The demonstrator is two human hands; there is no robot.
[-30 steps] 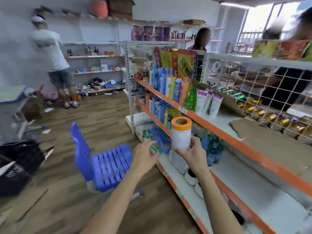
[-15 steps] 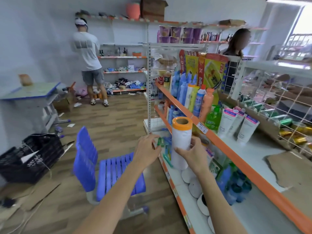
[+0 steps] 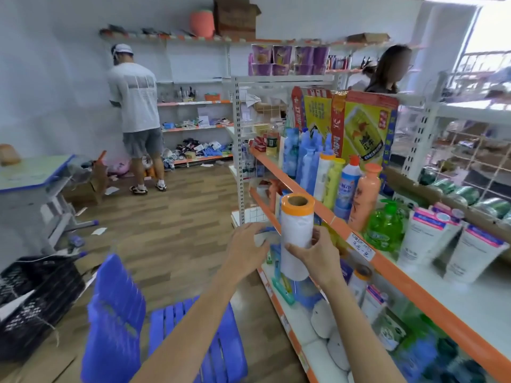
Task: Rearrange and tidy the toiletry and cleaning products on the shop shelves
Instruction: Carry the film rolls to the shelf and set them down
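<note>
My right hand grips an upright white roll with an orange top rim, held in front of the orange-edged shelf. My left hand hovers just left of the roll, fingers curled, near a pale item whose hold I cannot tell. On the middle shelf stand blue, white, yellow and orange bottles, a green pump bottle and white tubes. The lower shelf carries white round pads, blue packs and small bottles.
A blue plastic chair stands directly below my arms. A black crate sits at the left, by a grey desk. One person stands at the far wall shelves; another is behind the shelf unit.
The view has swung left and risen along the shelf. The roll has lifted with my right hand, from by the lower shelf to the middle shelf edge. My left hand stays beside it.
</note>
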